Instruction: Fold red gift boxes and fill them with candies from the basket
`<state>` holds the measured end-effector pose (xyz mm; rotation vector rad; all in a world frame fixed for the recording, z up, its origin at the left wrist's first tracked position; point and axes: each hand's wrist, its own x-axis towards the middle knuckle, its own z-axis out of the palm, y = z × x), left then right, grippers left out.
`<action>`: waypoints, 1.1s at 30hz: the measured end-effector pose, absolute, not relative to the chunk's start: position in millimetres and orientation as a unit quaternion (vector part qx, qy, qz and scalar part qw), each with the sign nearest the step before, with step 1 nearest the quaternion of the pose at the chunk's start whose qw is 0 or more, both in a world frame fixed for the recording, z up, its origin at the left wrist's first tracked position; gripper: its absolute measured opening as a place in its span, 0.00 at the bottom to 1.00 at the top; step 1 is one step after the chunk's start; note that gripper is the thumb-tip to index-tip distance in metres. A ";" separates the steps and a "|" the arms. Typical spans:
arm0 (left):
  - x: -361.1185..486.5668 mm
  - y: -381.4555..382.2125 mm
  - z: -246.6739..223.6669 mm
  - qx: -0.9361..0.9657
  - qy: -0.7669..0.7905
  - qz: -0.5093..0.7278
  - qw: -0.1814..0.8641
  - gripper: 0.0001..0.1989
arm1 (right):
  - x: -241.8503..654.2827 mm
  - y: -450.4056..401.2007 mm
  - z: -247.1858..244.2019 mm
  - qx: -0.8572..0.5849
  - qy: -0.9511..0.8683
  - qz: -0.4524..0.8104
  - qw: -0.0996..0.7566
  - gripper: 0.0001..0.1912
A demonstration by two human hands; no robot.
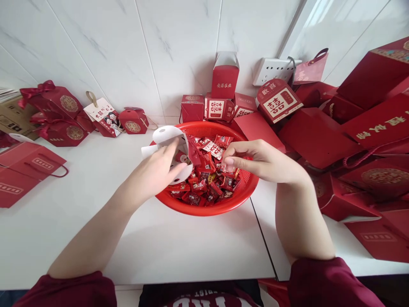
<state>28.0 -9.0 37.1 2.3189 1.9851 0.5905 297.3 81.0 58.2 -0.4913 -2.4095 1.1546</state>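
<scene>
A red plastic basket (209, 210) full of wrapped candies (204, 187) stands in front of me. Over its left side, my left hand (162, 166) is wrapped round an opened paper gift box (164, 134), white inside with red outside, its flaps spread and tilted toward the candies. A candy shows in or just behind its mouth. Above the basket's right side is my right hand (252, 160), thumb and fingers drawn together in a pinch close over the candies. Whatever lies between those fingertips is hidden.
Filled-out red gift boxes (219, 110) stand behind the basket, below a white power strip (275, 70). Many red boxes (322, 136) are piled at the right. Ribboned boxes (60, 111), a small handled box (134, 120) and a red bag (27, 168) are at the left.
</scene>
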 end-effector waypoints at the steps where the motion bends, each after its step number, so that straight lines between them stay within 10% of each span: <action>1: 30.8 -10.2 36.7 0.762 0.627 0.160 0.015 0.17 | 301.8 82.4 60.2 -0.185 -0.872 0.402 0.209 0.14; 11: 35.2 -6.5 34.3 0.797 0.583 -0.020 -0.157 0.13 | 310.8 104.3 44.4 -0.403 -0.894 0.188 0.050 0.11; 21: 40.7 11.4 17.6 0.780 0.583 0.042 -0.223 0.14 | 279.0 97.6 27.5 -0.307 -0.899 0.295 -0.102 0.14; 33: 42.4 12.0 14.5 0.806 0.545 0.105 -0.205 0.17 | 278.3 108.5 21.6 -0.365 -0.884 0.292 -0.024 0.14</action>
